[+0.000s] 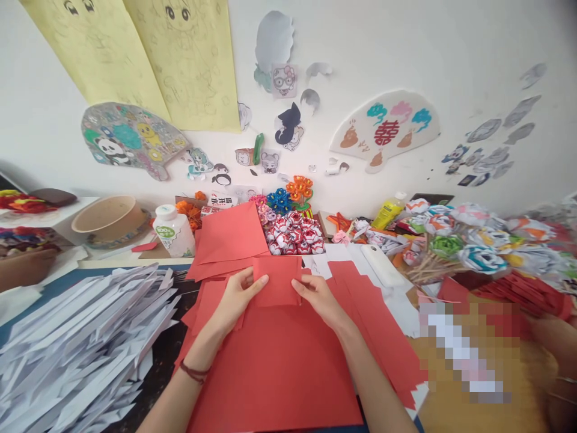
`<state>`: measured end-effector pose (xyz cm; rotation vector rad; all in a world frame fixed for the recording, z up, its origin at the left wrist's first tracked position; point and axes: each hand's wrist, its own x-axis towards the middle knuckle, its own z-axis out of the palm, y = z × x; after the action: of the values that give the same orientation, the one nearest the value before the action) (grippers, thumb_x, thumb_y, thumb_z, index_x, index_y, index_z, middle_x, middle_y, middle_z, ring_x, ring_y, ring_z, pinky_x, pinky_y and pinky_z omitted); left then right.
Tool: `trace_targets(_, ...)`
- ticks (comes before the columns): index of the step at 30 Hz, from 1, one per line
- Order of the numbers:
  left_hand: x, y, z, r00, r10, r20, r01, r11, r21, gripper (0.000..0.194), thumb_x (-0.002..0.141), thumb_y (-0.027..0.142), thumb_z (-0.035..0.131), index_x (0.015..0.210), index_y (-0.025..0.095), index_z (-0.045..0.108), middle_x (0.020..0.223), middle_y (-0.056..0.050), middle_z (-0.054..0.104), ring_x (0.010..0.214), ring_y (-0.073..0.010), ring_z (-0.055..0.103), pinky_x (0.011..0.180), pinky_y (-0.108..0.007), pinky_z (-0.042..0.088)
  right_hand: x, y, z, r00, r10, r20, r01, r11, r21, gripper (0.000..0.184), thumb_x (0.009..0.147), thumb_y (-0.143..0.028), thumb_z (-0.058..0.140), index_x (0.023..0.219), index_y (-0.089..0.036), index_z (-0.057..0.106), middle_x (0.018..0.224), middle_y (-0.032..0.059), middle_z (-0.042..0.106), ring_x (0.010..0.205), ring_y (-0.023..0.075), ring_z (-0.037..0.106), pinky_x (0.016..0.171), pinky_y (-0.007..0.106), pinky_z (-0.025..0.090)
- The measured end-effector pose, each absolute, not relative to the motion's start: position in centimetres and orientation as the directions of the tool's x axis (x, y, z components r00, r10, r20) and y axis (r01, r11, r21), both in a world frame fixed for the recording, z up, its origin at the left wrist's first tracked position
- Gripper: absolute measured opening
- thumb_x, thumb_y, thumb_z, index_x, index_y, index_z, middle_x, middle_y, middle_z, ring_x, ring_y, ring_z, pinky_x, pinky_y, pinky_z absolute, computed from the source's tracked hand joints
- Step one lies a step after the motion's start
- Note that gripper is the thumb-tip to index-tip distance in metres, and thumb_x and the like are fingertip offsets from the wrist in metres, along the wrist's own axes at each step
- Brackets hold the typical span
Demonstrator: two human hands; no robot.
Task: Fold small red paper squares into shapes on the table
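Note:
Between my two hands is a small red paper square [277,281], raised over a large red sheet [274,373]. My left hand [241,294] pinches its left edge, thumb on the front. My right hand [318,294] grips the right edge the same way, where a second paper layer shows. Just beyond lie larger red sheets [232,231], stacked and slightly askew. Smaller red pieces [205,304] lie beside my left wrist, and cut red sheets [374,325] fan out beyond my right forearm.
A big heap of folded white paper strips [85,349] covers the left. Behind stand a white bottle [174,231], a round basket [108,216] and paper flowers [295,234]. At right are flowers on sticks [484,258], a yellow bottle [390,210] and another person's arm [559,349].

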<state>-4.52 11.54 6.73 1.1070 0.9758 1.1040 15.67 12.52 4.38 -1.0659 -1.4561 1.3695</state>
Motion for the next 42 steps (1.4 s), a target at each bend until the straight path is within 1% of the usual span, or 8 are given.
trace_targets(3,-4.41,11.6,6.39,0.149,0.988,-0.049,-0.199,0.078,0.977,0.041,0.073,0.043,0.072,0.103,0.015,0.067,0.104,-0.012,0.072,0.086,-0.0259,0.07,0.078,-0.038,0.057,15.54,12.68,4.23,-0.206,0.976,0.07,0.053,0.083,-0.995,0.034,0.079,-0.05,0.064,0.066,-0.018,0.061,0.065,0.0004,0.056,0.061,0.0149,0.05,0.057,0.026,0.04)
trace_targets(6,-4.23,11.68,6.06,0.111,0.993,-0.034,-0.2,0.056,0.978,0.038,0.072,0.04,0.074,0.099,0.014,0.067,0.105,-0.012,0.072,0.09,-0.0263,0.069,0.08,-0.039,0.056,15.44,12.81,3.96,-0.114,0.989,0.095,0.063,0.103,-0.993,0.029,0.076,-0.046,0.068,0.068,-0.019,0.061,0.065,-0.0002,0.054,0.061,0.0148,0.051,0.057,0.026,0.04)
trace_targets(8,-4.11,11.66,6.01,0.091,0.996,-0.025,-0.184,0.042,0.982,0.038,0.071,0.04,0.075,0.098,0.014,0.067,0.106,-0.012,0.072,0.094,-0.0273,0.069,0.081,-0.038,0.056,15.44,12.83,3.87,-0.092,0.99,0.106,0.071,0.113,-0.991,0.029,0.076,-0.044,0.069,0.065,-0.019,0.06,0.063,-0.0003,0.053,0.06,0.0148,0.051,0.057,0.026,0.041)
trace_targets(11,-4.04,11.6,6.15,0.093,0.995,-0.045,-0.182,0.062,0.981,0.038,0.071,0.04,0.075,0.098,0.014,0.068,0.105,-0.012,0.072,0.093,-0.0272,0.069,0.079,-0.037,0.057,15.57,12.81,3.87,-0.101,0.989,0.111,0.1,0.121,-0.988,0.031,0.077,-0.044,0.068,0.062,-0.019,0.06,0.059,-0.0004,0.053,0.057,0.0151,0.051,0.057,0.027,0.04)
trace_targets(16,-4.25,11.73,6.02,0.078,0.991,-0.106,-0.234,0.122,0.965,0.041,0.067,0.043,0.077,0.093,0.013,0.068,0.096,-0.011,0.074,0.081,-0.0258,0.071,0.076,-0.037,0.057,15.8,12.85,3.9,-0.153,0.982,0.113,0.133,0.134,-0.982,0.033,0.079,-0.047,0.065,0.061,-0.02,0.062,0.057,0.0004,0.055,0.057,0.0161,0.053,0.059,0.028,0.04)
trace_targets(22,-4.16,11.71,5.73,0.011,0.996,-0.088,-0.234,0.088,0.968,0.04,0.067,0.042,0.078,0.091,0.012,0.068,0.089,-0.011,0.075,0.075,-0.0235,0.07,0.073,-0.036,0.057,15.88,12.73,3.87,-0.179,0.98,0.081,0.099,0.1,-0.99,0.031,0.079,-0.048,0.065,0.067,-0.019,0.066,0.06,0.0007,0.059,0.058,0.0161,0.054,0.061,0.029,0.041)
trace_targets(30,-3.77,11.46,6.1,-0.053,0.995,-0.085,-0.218,0.072,0.973,0.04,0.063,0.045,0.079,0.086,0.013,0.068,0.086,-0.009,0.075,0.073,-0.0227,0.07,0.072,-0.035,0.057,16.08,12.61,4.34,-0.215,0.975,0.057,0.082,0.076,-0.994,0.031,0.079,-0.048,0.065,0.067,-0.02,0.068,0.06,0.0004,0.059,0.058,0.0161,0.054,0.061,0.029,0.04)
trace_targets(42,-3.78,11.45,6.15,-0.061,0.995,-0.082,-0.213,0.067,0.975,0.039,0.063,0.042,0.08,0.086,0.013,0.068,0.085,-0.009,0.074,0.071,-0.0226,0.07,0.072,-0.037,0.058,16.05,12.62,4.12,-0.222,0.973,0.055,0.077,0.074,-0.994,0.027,0.078,-0.045,0.067,0.069,-0.02,0.068,0.062,0.0003,0.059,0.059,0.0159,0.054,0.062,0.029,0.041)
